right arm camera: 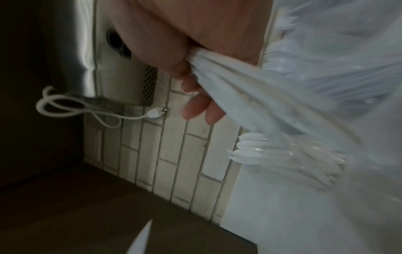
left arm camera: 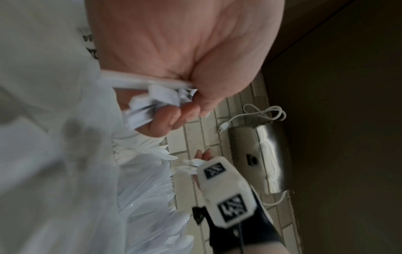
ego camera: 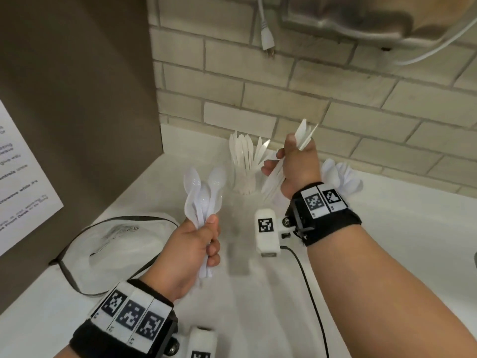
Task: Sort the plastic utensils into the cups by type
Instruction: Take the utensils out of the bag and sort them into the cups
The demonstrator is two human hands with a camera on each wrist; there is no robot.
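The left hand grips a bunch of spoons by the handles — at least four bowls show, upright. The right hand grips a bunch of knives; their count is unclear. Lower each bunch handle-first into its matching cup: knives into the knife cup, spoons toward the spoon cluster — two holders visible on the counter.

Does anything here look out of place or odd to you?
One thing: a white power cord's plug dangles unplugged against the beige brick wall, beside a steel wall unit. Otherwise all looks orderly: the left hand grips white plastic spoons, the right hand white plastic knives.
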